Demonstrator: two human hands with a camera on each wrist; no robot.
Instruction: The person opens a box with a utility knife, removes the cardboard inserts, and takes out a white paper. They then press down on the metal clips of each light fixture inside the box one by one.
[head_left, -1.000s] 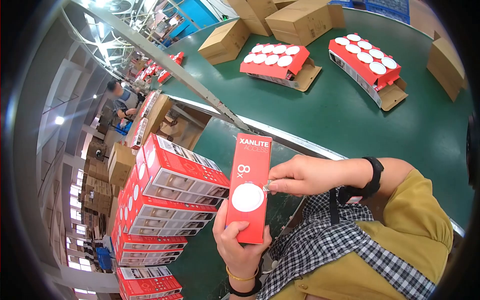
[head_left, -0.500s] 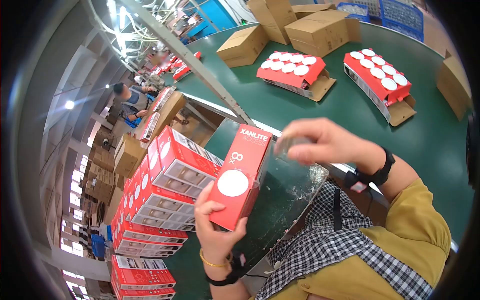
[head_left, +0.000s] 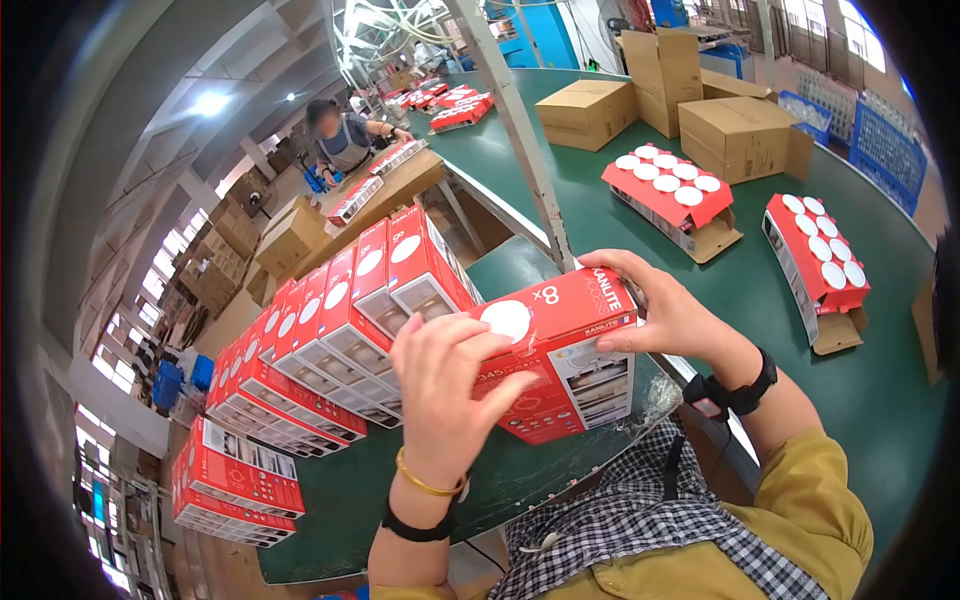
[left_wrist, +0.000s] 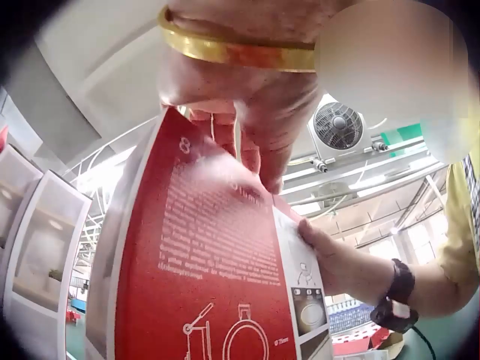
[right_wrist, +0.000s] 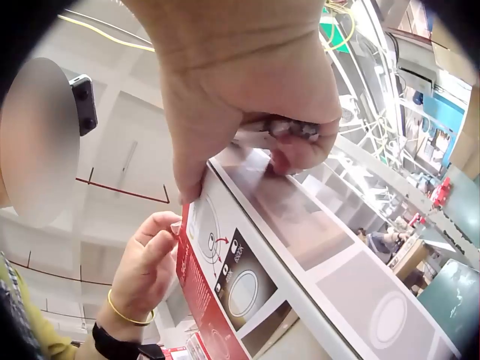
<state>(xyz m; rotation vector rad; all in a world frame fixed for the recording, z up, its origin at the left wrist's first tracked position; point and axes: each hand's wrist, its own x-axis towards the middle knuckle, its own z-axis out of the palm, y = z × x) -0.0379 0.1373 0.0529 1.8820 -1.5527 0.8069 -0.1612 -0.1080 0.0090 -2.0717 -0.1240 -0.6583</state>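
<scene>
A red XANLITE box (head_left: 535,390) stands upright before me in the head view, a white circle on its narrow top and printed pictures on its side. My right hand (head_left: 665,305) grips its right end, thumb on the near side and fingers over the far side. In the right wrist view, a crumpled greyish scrap (right_wrist: 289,129) sits in the curled fingers of that hand. My left hand (head_left: 440,385) lies over the box's left end, fingers fairly straight at the top and thumb spread over the near face; it overlaps that end of the box.
Rows of similar boxes (head_left: 340,335) stand close on the left. Two open red boxes (head_left: 665,190) with white discs lie on the green table (head_left: 800,190) beyond a metal post (head_left: 515,130). Brown cartons (head_left: 740,135) stand behind them. Another person (head_left: 345,140) works farther off.
The box has turned from narrow face toward me to upright and sideways. My right hand left its edge, then returned to grip its right end. My left hand loosened. The head view has swung left.
</scene>
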